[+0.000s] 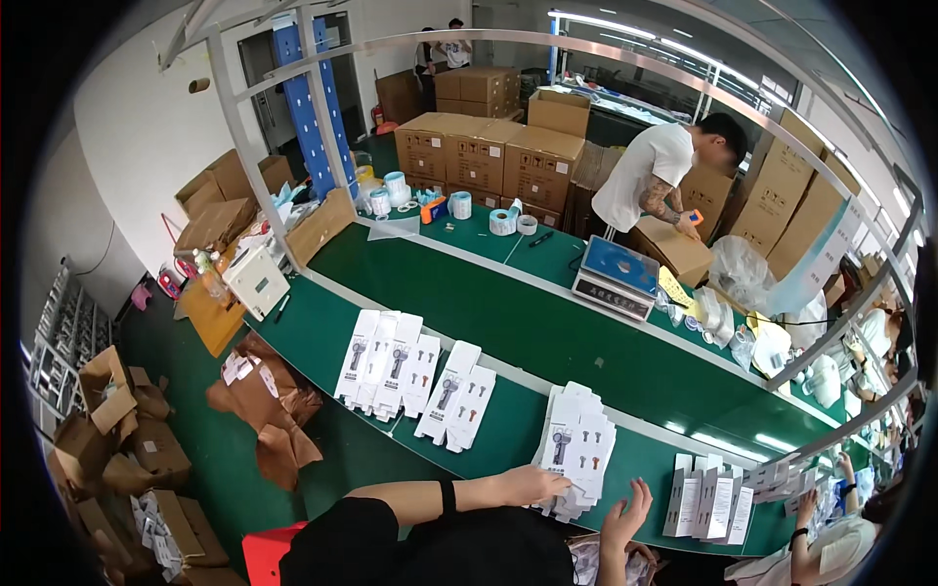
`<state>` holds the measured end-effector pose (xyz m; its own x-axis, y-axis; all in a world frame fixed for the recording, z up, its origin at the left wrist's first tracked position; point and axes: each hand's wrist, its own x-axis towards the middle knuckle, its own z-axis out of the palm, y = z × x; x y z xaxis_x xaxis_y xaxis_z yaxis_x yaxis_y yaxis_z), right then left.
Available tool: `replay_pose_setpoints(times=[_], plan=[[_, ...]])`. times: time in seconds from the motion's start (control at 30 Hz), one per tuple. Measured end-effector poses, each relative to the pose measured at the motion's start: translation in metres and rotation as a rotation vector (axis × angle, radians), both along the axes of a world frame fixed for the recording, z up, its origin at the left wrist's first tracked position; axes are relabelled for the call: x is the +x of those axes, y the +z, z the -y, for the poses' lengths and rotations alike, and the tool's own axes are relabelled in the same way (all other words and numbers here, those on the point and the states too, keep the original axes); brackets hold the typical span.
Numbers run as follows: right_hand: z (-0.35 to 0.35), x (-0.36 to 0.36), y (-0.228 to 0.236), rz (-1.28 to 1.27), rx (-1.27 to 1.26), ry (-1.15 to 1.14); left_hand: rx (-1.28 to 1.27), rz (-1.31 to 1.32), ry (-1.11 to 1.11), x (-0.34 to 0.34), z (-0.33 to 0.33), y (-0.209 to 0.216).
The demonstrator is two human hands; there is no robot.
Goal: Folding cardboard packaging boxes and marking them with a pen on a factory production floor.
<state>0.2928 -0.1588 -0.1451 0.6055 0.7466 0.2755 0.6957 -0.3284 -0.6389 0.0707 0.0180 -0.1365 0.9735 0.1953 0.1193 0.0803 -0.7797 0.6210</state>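
A stack of white flattened cartons (584, 439), printed with pictures of a small handheld device, lies on the green bench in front of me. My left hand (532, 484) is at the near edge of this stack, its fingers drawn together on a flattened carton. Just right of the stack, my right hand (625, 515) is raised with fingers apart and holds nothing. Several white cartons (708, 500) folded into shape stand further right. Left of the stack lie two more groups of flattened cartons, a smaller group (456, 396) and a larger group (386, 363).
Beyond a raised edge runs a green conveyor belt (469, 303). On its far side are label rolls (395, 188), a blue-topped scale (618, 272) and a person (650, 176) leaning over a brown carton. Another person (831, 547) works close on my right. Brown paper (264, 410) lies at left.
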Motion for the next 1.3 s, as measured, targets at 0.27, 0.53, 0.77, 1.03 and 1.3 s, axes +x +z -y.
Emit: replay_pose_setpoints(times=[0.27, 0.53, 0.77, 1.03, 1.3], plan=[[-0.071, -0.052, 0.111, 0.270, 0.320, 0.354, -0.621, 0.325, 0.319, -0.001, -0.005, 0.167], [-0.104, -0.030, 0.098, 0.216, 0.420, 0.792, -0.548, -0.412, 0.471, -0.016, -0.061, 0.179], [-0.102, -0.064, 0.147, -0.417, 0.421, 0.636, -0.665, 0.746, -0.080, -0.022, -0.047, 0.175], [-0.107, -0.093, 0.192, -0.653, 0.497, 0.441, -0.631, 0.890, 0.005, -0.006, -0.040, 0.146], [-0.109, -0.091, 0.188, -0.561, 0.542, 0.309, -1.195, 0.604, 0.254, 0.025, -0.017, 0.144]])
